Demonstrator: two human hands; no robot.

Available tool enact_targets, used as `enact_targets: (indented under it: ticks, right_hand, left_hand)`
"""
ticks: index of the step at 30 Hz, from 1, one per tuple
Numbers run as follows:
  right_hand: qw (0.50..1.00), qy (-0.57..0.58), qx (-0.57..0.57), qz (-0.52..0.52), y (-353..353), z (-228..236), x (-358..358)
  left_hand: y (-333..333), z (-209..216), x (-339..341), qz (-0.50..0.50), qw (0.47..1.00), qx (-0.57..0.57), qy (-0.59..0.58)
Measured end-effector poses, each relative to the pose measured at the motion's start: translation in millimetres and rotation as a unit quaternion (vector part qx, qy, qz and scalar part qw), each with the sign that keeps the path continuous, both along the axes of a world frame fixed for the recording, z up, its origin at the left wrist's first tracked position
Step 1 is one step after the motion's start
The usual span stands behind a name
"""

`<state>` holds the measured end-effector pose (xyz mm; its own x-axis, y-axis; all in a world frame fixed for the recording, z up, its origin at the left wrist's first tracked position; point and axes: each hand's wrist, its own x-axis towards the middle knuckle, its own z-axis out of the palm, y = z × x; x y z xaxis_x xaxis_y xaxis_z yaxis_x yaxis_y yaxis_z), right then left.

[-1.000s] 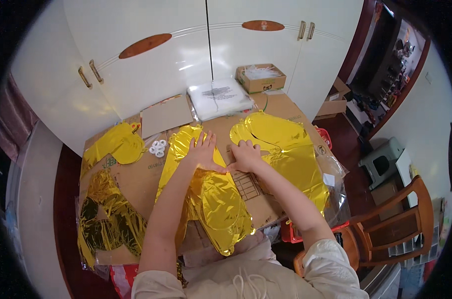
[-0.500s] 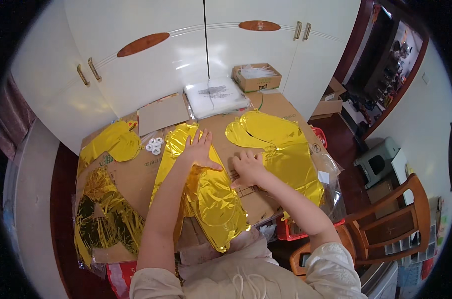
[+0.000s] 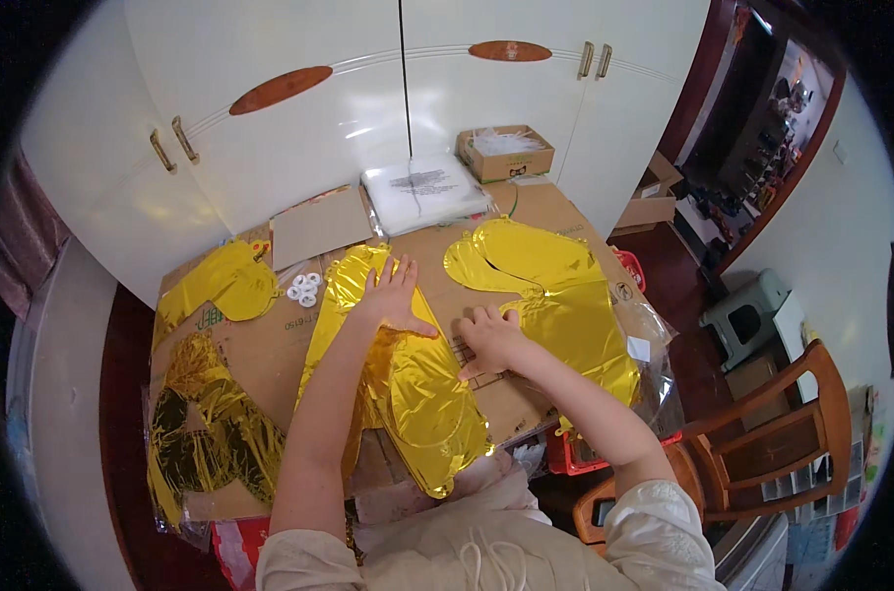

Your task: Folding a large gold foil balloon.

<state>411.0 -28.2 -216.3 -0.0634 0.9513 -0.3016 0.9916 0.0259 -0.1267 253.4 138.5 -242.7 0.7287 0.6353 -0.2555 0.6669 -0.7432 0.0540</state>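
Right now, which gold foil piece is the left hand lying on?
The long central piece; the left hand lies spread across its far part. The right piece, back-left piece and front-left piece all lie apart from that hand.

The person is wearing a loose, pale cream top [image 3: 422,569], its light cloth creasing softly across the front, where a thin whitish drawstring [image 3: 491,549] is hanging in narrow loops and loose ends. The left sleeve [image 3: 311,559] and the right sleeve [image 3: 661,530], in the same cream cloth, are ending near the elbows in slightly puffed, wrinkled edges, leaving both forearms [image 3: 319,424], the left hand [image 3: 393,300] and the right hand [image 3: 492,340] bare. Just beyond the top, a pinkish, faintly patterned cloth [image 3: 486,495] is showing, apparently more clothing.
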Motion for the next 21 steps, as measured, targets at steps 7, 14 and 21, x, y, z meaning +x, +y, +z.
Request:
enact_targets:
  ticks: [7, 14, 21]
  right_hand:
    - [1.000, -0.010, 0.010, 0.013, -12, 0, -1]
    - [1.000, 0.009, 0.020, 0.016, -16, 5, -8]
    - [0.986, 0.146, 0.078, 0.033, -21, -10, 11]
  left_hand:
    - [-4, 5, 1, -0.002, 1.000, -0.016, 0.005]
    - [1, -2, -5, 0.000, 0.999, 0.032, -0.035]
    - [-34, 44, -85, 0.075, 0.965, 0.151, -0.201]
